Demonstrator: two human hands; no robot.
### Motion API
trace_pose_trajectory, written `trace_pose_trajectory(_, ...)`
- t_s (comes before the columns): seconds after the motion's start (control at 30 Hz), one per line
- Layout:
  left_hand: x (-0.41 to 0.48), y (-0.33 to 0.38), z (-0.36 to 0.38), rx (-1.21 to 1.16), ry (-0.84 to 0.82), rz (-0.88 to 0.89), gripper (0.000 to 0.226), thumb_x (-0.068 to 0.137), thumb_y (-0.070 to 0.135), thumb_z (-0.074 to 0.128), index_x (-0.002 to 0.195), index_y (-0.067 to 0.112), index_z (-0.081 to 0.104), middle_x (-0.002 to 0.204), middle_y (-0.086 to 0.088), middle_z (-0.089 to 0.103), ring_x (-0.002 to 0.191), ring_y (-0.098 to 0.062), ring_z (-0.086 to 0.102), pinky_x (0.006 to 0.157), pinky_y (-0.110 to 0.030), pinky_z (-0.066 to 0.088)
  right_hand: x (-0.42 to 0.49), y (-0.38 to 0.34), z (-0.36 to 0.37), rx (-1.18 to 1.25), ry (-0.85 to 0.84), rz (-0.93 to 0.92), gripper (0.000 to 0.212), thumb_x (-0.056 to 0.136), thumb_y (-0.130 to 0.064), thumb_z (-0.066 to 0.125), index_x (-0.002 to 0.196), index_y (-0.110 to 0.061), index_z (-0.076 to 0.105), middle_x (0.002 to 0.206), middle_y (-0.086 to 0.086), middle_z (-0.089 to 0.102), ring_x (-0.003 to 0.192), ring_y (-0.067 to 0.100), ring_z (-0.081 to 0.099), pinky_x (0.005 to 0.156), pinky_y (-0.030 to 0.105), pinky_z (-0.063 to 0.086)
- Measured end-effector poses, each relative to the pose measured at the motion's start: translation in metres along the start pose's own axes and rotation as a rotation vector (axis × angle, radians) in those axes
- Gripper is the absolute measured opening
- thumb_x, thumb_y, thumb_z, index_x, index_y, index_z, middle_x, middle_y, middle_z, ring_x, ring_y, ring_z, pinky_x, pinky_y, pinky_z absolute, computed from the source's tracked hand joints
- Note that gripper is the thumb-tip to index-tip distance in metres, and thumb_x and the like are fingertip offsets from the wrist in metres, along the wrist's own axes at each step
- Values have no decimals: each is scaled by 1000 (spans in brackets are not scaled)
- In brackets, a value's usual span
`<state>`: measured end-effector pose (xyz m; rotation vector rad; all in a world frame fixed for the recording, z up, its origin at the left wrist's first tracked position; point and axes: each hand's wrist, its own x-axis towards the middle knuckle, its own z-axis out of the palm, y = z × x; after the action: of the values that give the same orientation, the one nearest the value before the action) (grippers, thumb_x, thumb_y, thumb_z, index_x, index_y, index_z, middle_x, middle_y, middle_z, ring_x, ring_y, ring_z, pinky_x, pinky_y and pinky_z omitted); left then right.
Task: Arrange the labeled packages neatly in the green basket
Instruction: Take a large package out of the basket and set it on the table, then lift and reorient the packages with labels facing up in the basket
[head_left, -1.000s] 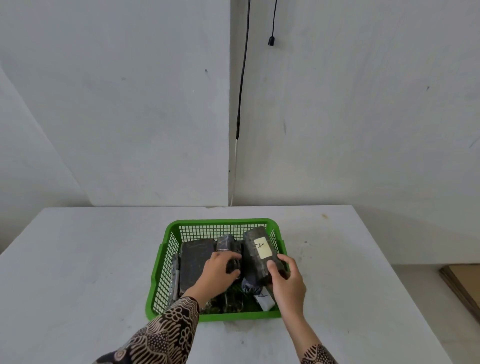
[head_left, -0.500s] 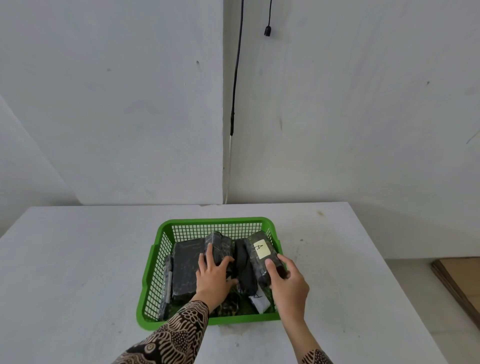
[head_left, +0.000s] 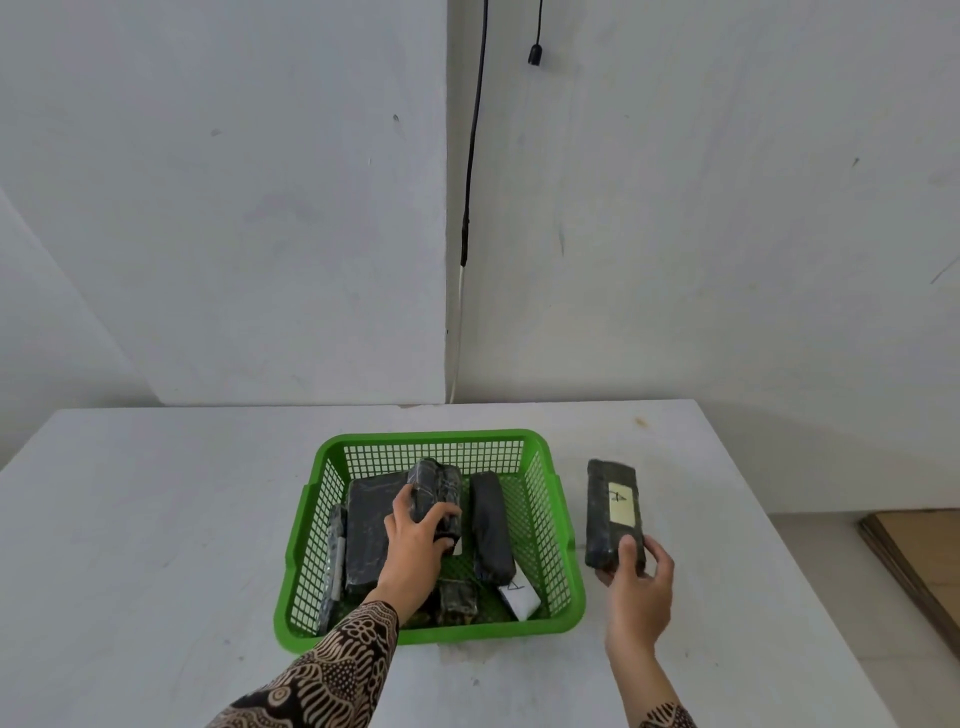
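The green basket (head_left: 558, 525) sits on the white table, holding several black wrapped packages. My left hand (head_left: 415, 545) reaches into it and grips a dark package (head_left: 436, 486) near the middle. A wide flat package (head_left: 366, 519) lies to its left and a long narrow one (head_left: 491, 525) to its right. A white label (head_left: 519, 597) shows at the basket's front right. Outside the basket, to its right, my right hand (head_left: 636, 587) holds the near end of a black package with a pale label marked A (head_left: 613, 509).
The white table (head_left: 156, 519) ends at a right edge with floor and a brown board (head_left: 919, 561) beyond. A black cable (head_left: 472, 156) hangs down the wall corner behind the table.
My right hand has carried the labeled package out of the basket to the table on the right. My left hand has closed around the middle package.
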<state>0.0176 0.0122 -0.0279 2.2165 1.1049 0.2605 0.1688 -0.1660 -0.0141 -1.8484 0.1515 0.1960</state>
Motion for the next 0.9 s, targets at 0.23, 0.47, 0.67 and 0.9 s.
trace_pose_trajectory(0.23, 0, 8, -18, -321, 46, -34, 34, 96, 25, 48, 124, 44, 46, 122, -13, 49, 87, -23, 59, 71, -23, 47, 8, 36, -6, -124, 23, 95, 34, 89, -33, 59, 120, -19, 54, 114, 26, 60, 101, 42, 57, 86, 51, 51)
trace_pose_trajectory(0.47, 11, 15, -33, -806, 137, -202, 29, 94, 41, 46, 111, 19, 56, 101, -8, 67, 81, -21, 67, 69, -36, 57, 12, 18, -7, -368, 46, -36, 52, 89, -14, 58, 134, 3, 38, 132, 33, 46, 126, 46, 36, 109, 54, 22)
trace_pose_trajectory(0.67, 21, 25, -35, -1156, 36, -367, 34, 100, 37, 32, 102, 16, 59, 66, -12, 73, 46, -21, 63, 35, -24, 42, -12, -44, 17, -85, -217, -296, 49, 93, -18, 55, 138, -14, 38, 134, 12, 47, 109, 23, 52, 86, 36, 47)
trace_pose_trajectory(0.9, 27, 27, -28, -1109, -33, -373, 40, 100, 34, 30, 92, 9, 61, 52, -8, 63, 40, -18, 51, 34, -23, 35, -30, -84, 42, 0, -803, -207, 56, 85, -48, 60, 134, -51, 34, 126, -17, 53, 110, 2, 52, 85, 19, 43)
